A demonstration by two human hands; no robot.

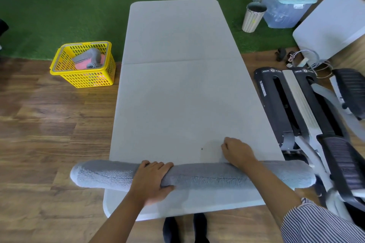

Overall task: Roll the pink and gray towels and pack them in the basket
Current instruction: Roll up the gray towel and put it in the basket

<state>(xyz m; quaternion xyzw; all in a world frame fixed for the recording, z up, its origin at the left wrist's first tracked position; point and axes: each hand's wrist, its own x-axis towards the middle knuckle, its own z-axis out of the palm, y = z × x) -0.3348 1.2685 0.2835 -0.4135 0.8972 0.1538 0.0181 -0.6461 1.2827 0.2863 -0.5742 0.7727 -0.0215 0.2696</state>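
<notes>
So I'm looking at a long gray towel (197,175) that's rolled into a fat sausage and lying crosswise along the near edge of the gray folding table (177,94). Both ends are sticking out past the table's sides, so it's longer than the table is wide.

My left hand (153,178) is wrapping over the roll near its middle, fingers draped across the top and thumb tucked under the front, so it's really gripping it. My right hand (238,152) is sitting just behind the roll on the far side with its fingers curled under; I honestly can't tell if it's pinching a loose edge of cloth or just resting knuckles on the table.

Handling-wise, I'm guessing this thing is light but totally floppy. Terry cloth is grippy, so slipping isn't the worry, sagging and unrolling are. If I'm lifting from the middle only, I'm expecting both ends to droop and the outer layer to start peeling open. I'd rather be holding it at two spots spread apart, squeezing over the seam.

The yellow basket (59,61) is down on the floor, well off to the left, already holding some rolled gray and pink towels. This roll looks way longer than the basket, so I'm thinking it needs folding or bending to fit.
</notes>
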